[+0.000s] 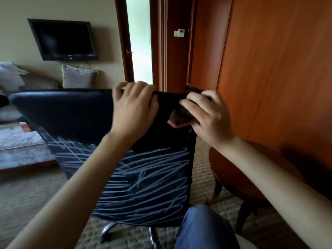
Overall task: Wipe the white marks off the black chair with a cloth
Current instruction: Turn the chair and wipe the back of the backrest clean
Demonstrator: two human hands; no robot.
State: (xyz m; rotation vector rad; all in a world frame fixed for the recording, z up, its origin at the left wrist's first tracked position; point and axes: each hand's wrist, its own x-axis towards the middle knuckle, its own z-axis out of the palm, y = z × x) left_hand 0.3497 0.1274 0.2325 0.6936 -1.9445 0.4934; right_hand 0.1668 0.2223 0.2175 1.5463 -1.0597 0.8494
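Observation:
The black chair shows me its backrest, and white scribbled marks cover the lower half. A dark cloth lies bunched at the backrest's top right corner. My left hand grips the top edge of the backrest, fingers curled over it. My right hand clutches the dark cloth against the chair's upper right part. The upper part of the backrest looks free of marks.
A round wooden table stands close on the right, with wooden wall panels behind it. My knee in blue trousers is at the bottom. A sofa with a cushion, a wall television and a low table lie to the left.

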